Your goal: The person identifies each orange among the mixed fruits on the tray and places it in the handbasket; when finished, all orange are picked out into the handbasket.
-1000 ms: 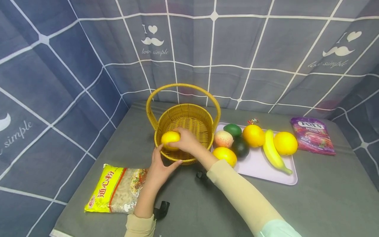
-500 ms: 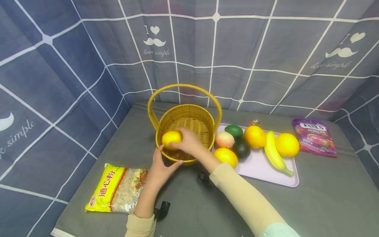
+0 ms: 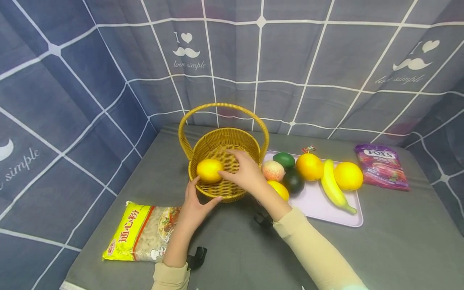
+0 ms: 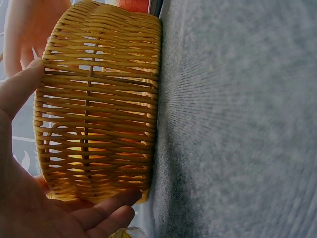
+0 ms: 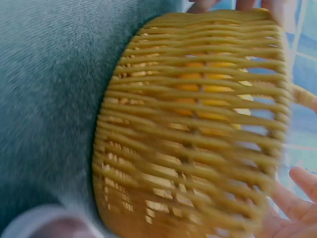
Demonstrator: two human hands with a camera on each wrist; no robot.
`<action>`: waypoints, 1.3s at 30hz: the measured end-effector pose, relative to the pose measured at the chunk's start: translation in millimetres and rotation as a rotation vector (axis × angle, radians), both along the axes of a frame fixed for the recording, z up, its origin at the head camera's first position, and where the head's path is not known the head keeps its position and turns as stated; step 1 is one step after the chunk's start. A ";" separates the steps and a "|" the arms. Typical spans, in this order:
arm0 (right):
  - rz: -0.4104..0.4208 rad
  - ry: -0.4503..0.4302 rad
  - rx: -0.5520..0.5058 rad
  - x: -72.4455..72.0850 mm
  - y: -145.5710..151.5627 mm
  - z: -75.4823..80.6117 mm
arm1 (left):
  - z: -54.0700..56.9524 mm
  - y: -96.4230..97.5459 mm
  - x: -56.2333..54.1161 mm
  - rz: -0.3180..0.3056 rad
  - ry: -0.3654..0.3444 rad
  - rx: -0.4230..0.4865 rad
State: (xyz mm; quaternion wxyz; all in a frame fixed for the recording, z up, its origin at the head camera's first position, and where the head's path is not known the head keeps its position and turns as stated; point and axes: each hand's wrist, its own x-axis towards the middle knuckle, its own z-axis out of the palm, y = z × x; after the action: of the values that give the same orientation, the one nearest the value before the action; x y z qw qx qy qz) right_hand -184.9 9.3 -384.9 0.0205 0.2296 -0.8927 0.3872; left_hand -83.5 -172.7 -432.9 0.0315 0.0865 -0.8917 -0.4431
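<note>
A woven yellow basket (image 3: pixel 232 136) with a tall handle stands at the back of the table. Inside its left part lies a yellow oval fruit (image 3: pixel 209 170). My left hand (image 3: pixel 195 209) holds the basket's near left side; the left wrist view shows the thumb at the rim and fingers around the outer wall (image 4: pixel 99 109). Over the basket's right part is my right hand (image 3: pixel 248 171), thumb and fingers spread, apart from the fruit or nearly so. Through the weave in the right wrist view the fruit (image 5: pixel 218 94) shows as a yellow patch.
Right of the basket, a pale tray (image 3: pixel 319 207) bears a banana (image 3: pixel 331 183), a peach (image 3: pixel 272 170), an avocado (image 3: pixel 293 181) and other fruit. A purple candy bag (image 3: pixel 382 167) lies beyond it. A pasta bag (image 3: pixel 145 231) lies front left.
My right hand has let go of the yellow oval fruit and drawn back to the right, leaving it in the basket. My left hand stays on the basket.
</note>
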 end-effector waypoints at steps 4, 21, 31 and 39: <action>-0.023 0.024 -0.061 10.1 18.6 6.0 | 0.9 -0.2 -0.4 0.004 0.002 0.007; -0.184 -0.080 -0.291 48.2 104.2 0.0 | 2.5 -1.1 -3.1 0.015 -0.012 0.007; -0.265 -0.078 -0.231 63.1 131.4 -26.5 | -1.0 -0.8 -1.9 0.012 -0.019 0.002; -0.269 -0.064 -0.197 72.0 132.0 -37.5 | -2.9 -0.6 0.8 0.003 -0.019 0.004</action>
State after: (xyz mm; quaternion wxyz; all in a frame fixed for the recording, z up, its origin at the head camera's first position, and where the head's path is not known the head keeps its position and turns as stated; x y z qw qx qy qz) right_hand -113.0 141.3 -422.4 0.0663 0.0923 -0.8734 0.4735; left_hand -82.7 -173.3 -435.8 0.0233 0.0922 -0.8909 -0.4442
